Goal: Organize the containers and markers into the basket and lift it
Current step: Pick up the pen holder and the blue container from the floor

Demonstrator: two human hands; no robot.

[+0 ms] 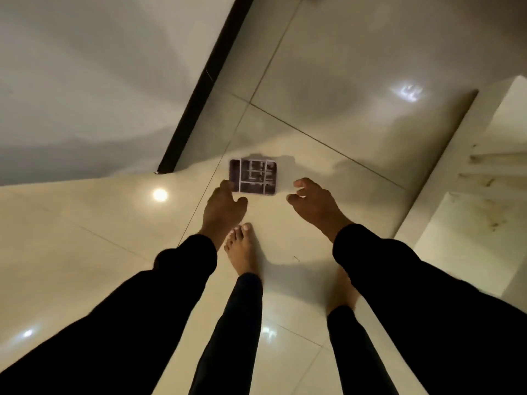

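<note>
Two black sleeves point(159, 283) reach forward above bare feet point(242, 252) on a glossy tiled floor point(328, 81). The left hand point(224, 205) is open, fingertips overlapping the basket's near left corner; contact is unclear. The right hand point(315, 203) is open with curled fingers, just beside it. The basket point(253, 175) sits on the floor, its contents too blurred to name.

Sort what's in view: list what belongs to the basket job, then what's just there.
Job: divided basket on the floor; left hand overlapping its near-left corner in view; right hand open beside it.

Just there: tiled floor; white steps; bare feet.
</note>
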